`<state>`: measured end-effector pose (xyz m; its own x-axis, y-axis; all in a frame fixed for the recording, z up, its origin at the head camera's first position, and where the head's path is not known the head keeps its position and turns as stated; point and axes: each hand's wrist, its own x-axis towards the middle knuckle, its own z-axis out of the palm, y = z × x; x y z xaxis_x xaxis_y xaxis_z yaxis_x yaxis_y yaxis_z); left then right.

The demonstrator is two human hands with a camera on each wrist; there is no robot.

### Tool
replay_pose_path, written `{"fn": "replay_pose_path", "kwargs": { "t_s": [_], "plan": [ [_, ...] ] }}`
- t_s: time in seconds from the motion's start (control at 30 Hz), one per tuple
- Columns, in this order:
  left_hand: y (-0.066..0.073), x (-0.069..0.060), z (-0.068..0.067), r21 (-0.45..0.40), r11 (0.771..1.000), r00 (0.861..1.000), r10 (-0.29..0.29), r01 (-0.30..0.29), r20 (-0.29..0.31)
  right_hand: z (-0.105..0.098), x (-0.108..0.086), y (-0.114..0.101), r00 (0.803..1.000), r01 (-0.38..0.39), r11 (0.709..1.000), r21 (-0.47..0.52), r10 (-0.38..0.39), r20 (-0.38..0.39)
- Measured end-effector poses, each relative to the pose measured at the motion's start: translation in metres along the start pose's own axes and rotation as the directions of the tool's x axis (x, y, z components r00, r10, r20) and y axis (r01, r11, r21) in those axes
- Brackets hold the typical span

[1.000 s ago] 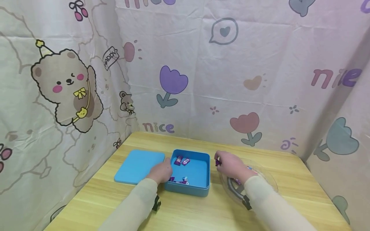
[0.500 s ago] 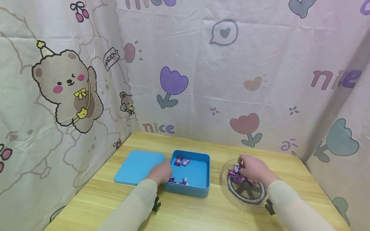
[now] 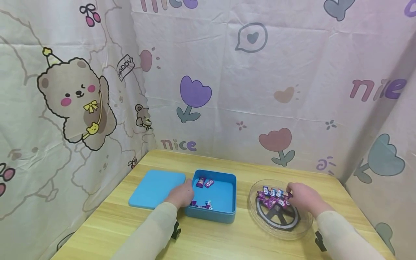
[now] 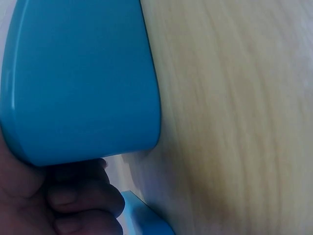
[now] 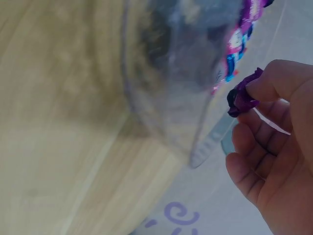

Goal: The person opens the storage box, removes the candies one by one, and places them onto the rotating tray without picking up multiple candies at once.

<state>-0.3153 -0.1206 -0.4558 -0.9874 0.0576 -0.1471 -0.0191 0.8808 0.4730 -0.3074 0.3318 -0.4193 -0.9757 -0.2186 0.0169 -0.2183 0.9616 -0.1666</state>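
An open blue box [image 3: 211, 215] stands mid-table with several purple-wrapped candies [image 3: 200, 182] inside, in two groups. My left hand [image 3: 180, 193] grips its left wall, fingers curled against the outside in the left wrist view. To the right, a round clear dish [image 3: 276, 235] holds more purple, pink and blue candies [image 3: 271, 198] bunched toward its back. Over the dish's right side is my right hand [image 3: 304, 196]. Its thumb and index finger pinch one dark purple candy [image 5: 244, 95], seen best in the right wrist view; the other fingers are loosely bent.
A flat blue lid [image 3: 156, 189] lies left of the box, close to my left hand. The wooden table [image 3: 224, 242] meets a patterned cloth [image 3: 227, 72] at its back and sides. A dark spoked wheel shape [image 3: 276, 215] shows in the dish's bottom.
My right hand has travelled right, from the gap between box and dish, over the candies, to the dish's right side, with a purple candy in its fingers. The left hand stays on the box.
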Motion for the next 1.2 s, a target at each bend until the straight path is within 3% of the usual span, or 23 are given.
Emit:
{"fn": "replay_pose_path", "kwargs": {
  "t_s": [0.63,1.2],
  "plan": [
    [-0.002,0.001,-0.001,0.027,0.999,1.0,0.018,-0.018,-0.003,0.023,-0.008,0.016,1.0,-0.01,0.992,-0.127,0.009,-0.011],
    [-0.003,0.002,0.0,0.033,0.999,1.0,0.021,-0.021,0.002,0.013,-0.009,0.002,0.999,-0.004,0.998,-0.062,0.001,-0.048]
  ]
}}
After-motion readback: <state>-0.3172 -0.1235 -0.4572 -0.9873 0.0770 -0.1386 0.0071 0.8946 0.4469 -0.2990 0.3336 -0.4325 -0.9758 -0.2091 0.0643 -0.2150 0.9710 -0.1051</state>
